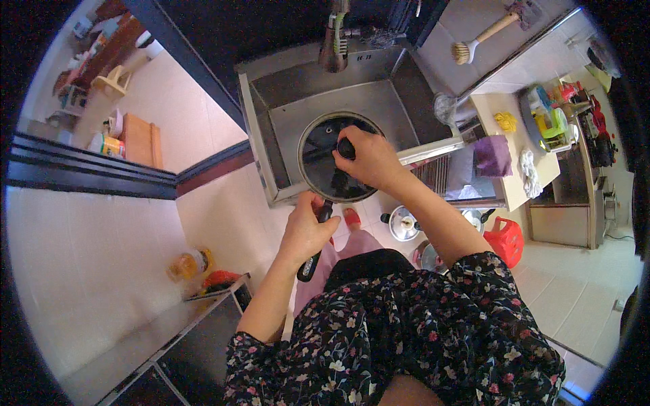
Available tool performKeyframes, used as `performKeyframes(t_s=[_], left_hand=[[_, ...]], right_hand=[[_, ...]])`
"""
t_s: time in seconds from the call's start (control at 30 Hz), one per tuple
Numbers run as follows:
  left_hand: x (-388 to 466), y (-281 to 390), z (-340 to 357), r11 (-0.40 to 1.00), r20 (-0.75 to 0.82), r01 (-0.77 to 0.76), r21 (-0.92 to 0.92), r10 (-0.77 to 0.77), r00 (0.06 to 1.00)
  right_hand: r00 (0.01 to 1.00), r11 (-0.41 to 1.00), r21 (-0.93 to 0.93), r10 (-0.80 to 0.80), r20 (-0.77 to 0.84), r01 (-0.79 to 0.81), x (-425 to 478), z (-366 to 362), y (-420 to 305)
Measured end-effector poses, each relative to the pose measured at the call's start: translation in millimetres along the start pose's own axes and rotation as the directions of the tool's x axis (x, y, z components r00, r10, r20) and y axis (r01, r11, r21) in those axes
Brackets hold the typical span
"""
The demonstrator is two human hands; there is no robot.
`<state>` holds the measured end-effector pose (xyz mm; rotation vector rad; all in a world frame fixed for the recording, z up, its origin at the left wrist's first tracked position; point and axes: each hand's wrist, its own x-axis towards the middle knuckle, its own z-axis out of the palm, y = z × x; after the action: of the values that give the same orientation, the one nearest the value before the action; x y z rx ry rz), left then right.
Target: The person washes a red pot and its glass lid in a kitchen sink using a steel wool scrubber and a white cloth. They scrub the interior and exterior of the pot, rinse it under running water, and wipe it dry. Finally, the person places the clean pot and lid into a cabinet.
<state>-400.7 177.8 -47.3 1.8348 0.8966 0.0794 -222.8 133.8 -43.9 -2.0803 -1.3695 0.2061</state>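
Observation:
My left hand [307, 231] grips the black handle of a pan [310, 269] near where it joins the pan. Over the pan lies a round glass lid [322, 172] with a metal rim and a small steam vent. The fingers of my right hand [369, 158] are closed around the black knob [346, 148] of this lid. Pan and lid are held over the near part of a stainless steel sink [294, 109]; the lid hides most of the pan. A metal faucet [333, 51] hangs over the sink's back.
A wooden-handled brush [490, 38] is at the upper right. Right of the sink, a counter holds a purple cloth [492, 156], a yellow cloth [506, 122] and a white cloth [529, 172]. Metal pots [404, 223] and a red plastic jug [505, 242] stand low at the right.

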Motion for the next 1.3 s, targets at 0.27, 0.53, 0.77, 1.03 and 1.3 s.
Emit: performKeyframes(t_s=[0.27, 0.53, 0.77, 1.03, 1.3], left_hand=[[3.9, -23.2, 9.1, 0.959, 0.141, 0.104, -0.265, -0.068, 0.988], [2.7, 6.1, 5.3, 0.998, 0.140, 0.042, -0.053, -0.034, 0.990], [5.5, 73.3, 24.4, 0.993, 0.306, -0.082, -0.082, 0.103, 0.946], [36.1, 174.3, 127.8, 0.941, 0.470, -0.316, -0.123, 0.336, 0.817], [76.8, 236.9, 265.5, 0.932, 0.606, -0.318, -0.173, 0.356, 0.712]], right_hand=[[0.849, 0.197, 0.948, 0.516, 0.116, -0.249, -20.8, -29.1, 12.6], [0.957, -0.843, 0.508, 0.268, 0.111, 0.178, -80.4, -70.2, 55.1], [0.849, -0.687, 0.580, 0.529, -0.016, 0.438, -189.1, -105.0, 92.3], [0.594, -0.473, 0.501, 0.797, -0.107, 0.725, -277.4, -148.5, 127.1], [0.536, -0.332, 0.571, 0.812, -0.233, 0.751, -350.1, -151.1, 165.4]])
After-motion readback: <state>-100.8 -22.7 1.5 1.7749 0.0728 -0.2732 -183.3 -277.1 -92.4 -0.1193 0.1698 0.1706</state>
